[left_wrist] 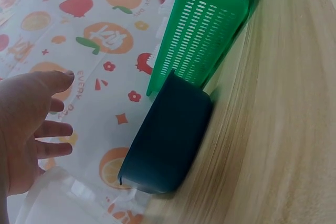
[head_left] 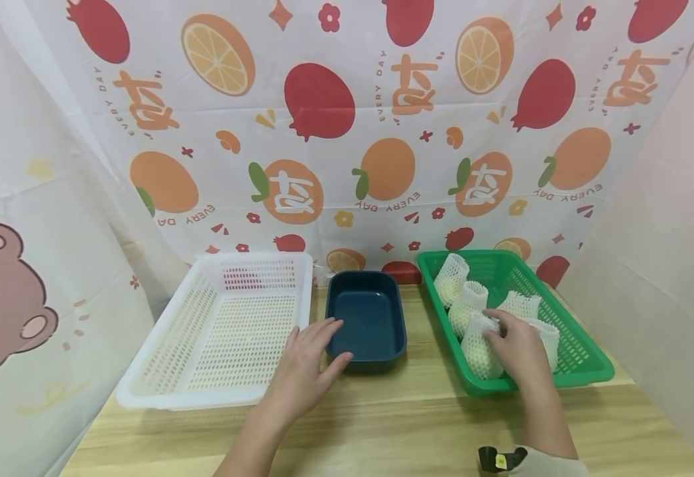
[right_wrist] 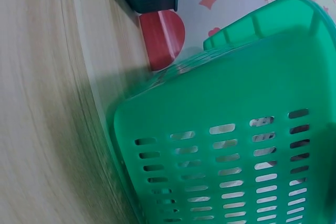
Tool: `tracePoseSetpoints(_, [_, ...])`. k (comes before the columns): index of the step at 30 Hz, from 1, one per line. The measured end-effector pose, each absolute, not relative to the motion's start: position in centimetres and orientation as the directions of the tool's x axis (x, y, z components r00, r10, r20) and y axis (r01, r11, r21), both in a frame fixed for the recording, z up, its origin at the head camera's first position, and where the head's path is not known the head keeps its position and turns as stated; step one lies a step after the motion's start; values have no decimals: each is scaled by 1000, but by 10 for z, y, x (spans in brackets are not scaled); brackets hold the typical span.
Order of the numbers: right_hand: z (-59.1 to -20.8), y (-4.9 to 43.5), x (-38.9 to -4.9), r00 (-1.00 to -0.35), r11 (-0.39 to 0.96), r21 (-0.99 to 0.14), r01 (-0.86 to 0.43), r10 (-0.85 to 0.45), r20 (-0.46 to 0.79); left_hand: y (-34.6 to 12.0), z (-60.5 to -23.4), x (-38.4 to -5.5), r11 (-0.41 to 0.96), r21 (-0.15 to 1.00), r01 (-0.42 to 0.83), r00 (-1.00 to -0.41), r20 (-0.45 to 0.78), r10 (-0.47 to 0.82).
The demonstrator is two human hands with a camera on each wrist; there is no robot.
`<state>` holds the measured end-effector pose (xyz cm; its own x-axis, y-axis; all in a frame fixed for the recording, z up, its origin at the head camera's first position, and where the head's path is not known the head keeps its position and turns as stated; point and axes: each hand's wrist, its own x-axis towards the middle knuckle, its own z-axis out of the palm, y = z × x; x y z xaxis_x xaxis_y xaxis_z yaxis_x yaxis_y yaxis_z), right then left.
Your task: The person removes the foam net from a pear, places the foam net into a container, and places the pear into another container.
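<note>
My left hand (head_left: 301, 364) hovers with fingers spread between the white basket's right rim and the dark blue bowl (head_left: 363, 324); in the left wrist view that hand (left_wrist: 31, 124) holds nothing. My right hand (head_left: 520, 344) reaches into the green basket (head_left: 585, 364), thumb and index finger at the top of a white foam net sleeve (head_left: 479, 354) around a pale, roundish fruit. Whether they pinch it is unclear. Several other foam-sleeved pieces, such as one sleeve (head_left: 451, 278) behind, lie in that basket. The right wrist view shows the green basket's (right_wrist: 210, 87) outer wall, not the hand.
At the left stands a white perforated basket (head_left: 215, 397) with nothing inside. All three containers rest on a light wooden table (head_left: 394, 424). Fruit-printed cloth (head_left: 347, 172) hangs close behind them, and pale cloth closes off both sides.
</note>
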<state>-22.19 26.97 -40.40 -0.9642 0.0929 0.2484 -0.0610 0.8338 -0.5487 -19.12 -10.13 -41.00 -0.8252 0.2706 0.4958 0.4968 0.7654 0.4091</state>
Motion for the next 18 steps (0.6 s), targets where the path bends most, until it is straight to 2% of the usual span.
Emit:
tracePoseSetpoints(5, [-406, 269, -223, -948, 843, -531, -91, 90, 305, -97, -409, -189, 727, 436, 530, -813, 505, 290])
tracePoseSetpoints(8, [-406, 269, -221, -911, 850, -513, -119, 112, 396, -93, -409, -187, 686, 480, 548, -815, 491, 308])
tracePoseSetpoints(10, [-405, 268, -220, -861, 851, -502, -152, 135, 490, -90, -409, -186, 652, 526, 547, -826, 467, 316])
tracePoseSetpoints(14, [-397, 264, -216, -720, 851, -472, -231, 177, 671, -81, -410, -182, 551, 658, 513, -858, 381, 344])
tracePoseSetpoints(18, [-382, 258, -210, -603, 823, -470, -320, 206, 771, -68, -416, -180, 388, 820, 420, -884, 273, 380])
